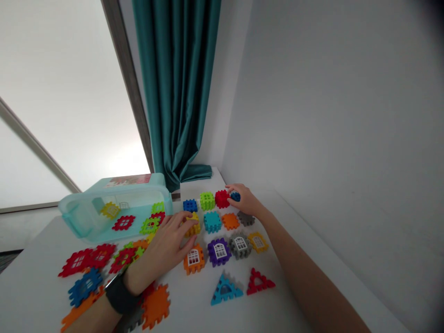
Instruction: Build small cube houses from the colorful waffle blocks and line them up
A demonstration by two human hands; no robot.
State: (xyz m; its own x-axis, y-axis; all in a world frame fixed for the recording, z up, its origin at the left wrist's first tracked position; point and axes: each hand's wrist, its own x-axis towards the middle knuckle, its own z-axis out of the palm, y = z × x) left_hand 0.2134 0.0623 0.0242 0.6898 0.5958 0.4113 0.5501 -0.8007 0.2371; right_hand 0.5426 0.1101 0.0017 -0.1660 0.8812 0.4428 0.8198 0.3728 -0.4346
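My left hand (168, 243), a black watch on its wrist, reaches over a stack of yellow interlocking tiles (193, 225). Its fingers are spread and rest at the stack's top and near side. Farther back, the fingers of my right hand (244, 200) curl around a dark blue tile (235, 196), which they partly hide. Beside that is a red tile stack (222, 199). Around the hands stand stacks in lime green (207, 200), blue (190, 205), turquoise (212, 222), orange (230, 221) and dark grey (246, 218).
Window tiles in orange (194, 260), purple (219, 252), grey (240, 245) and yellow (258, 242) form a nearer row. A blue triangle (226, 290) and red triangle (259, 282) lie in front. Left are a tipped clear bin (79, 226) and loose tiles (86, 284). A wall borders the right.
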